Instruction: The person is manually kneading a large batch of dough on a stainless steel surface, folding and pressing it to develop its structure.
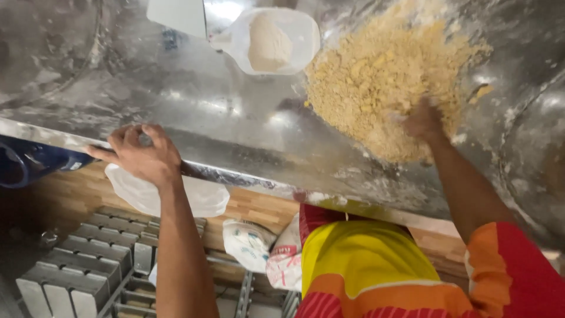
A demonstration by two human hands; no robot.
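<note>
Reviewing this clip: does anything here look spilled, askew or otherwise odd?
Nothing looks damaged. The yellow crumbly dough heap lies directly on the flour-dusted steel worktop, with loose crumbs scattered around its edges. The right hand presses into it; the left hand grips the worktop's front edge. A translucent plastic scoop holding flour rests nearby.

Looking like a commercial bakery or food-prep kitchen: big floured stainless worktop [194, 112] carrying a crumbly dough heap [382, 76] and a plastic flour scoop [272, 40], metal loaf tins [82, 271] stacking below its front edge, sacks [265, 247] sitting alongside.
</note>
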